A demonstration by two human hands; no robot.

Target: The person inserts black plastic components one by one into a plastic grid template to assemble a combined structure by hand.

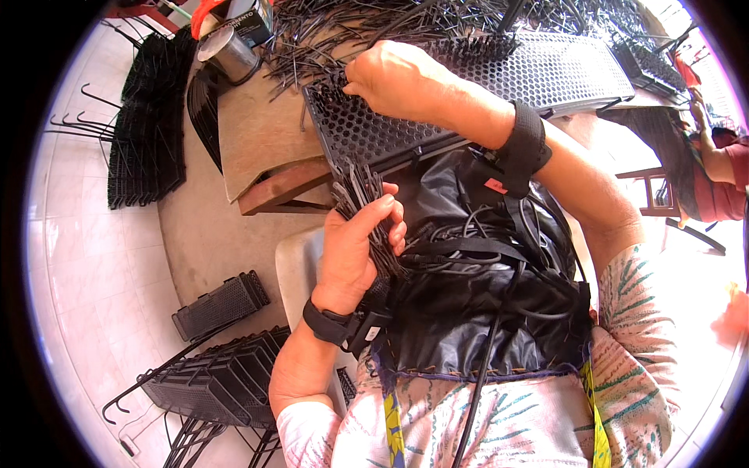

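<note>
My left hand (pixel 355 246) is wrapped around a bundle of thin dark strips (pixel 357 187), low in front of me near the edge of the table. A black perforated panel (pixel 370 139), full of round holes, lies on the table. Over its far left corner is my right hand (pixel 398 82), the fingers curled down and pinched together. Whatever they pinch is hidden by the hand. Short dark pieces stand up from the panel around the fingertips and along its far edge.
Loose dark strips (pixel 312 35) are heaped behind the panel, beside a metal can (pixel 228 54). Stacked black racks (pixel 148 117) with hooked rods are at the left, more racks (pixel 226 378) at lower left. A black bag with cables (pixel 468 312) covers my lap. Another person's arm (pixel 714 148) shows at right.
</note>
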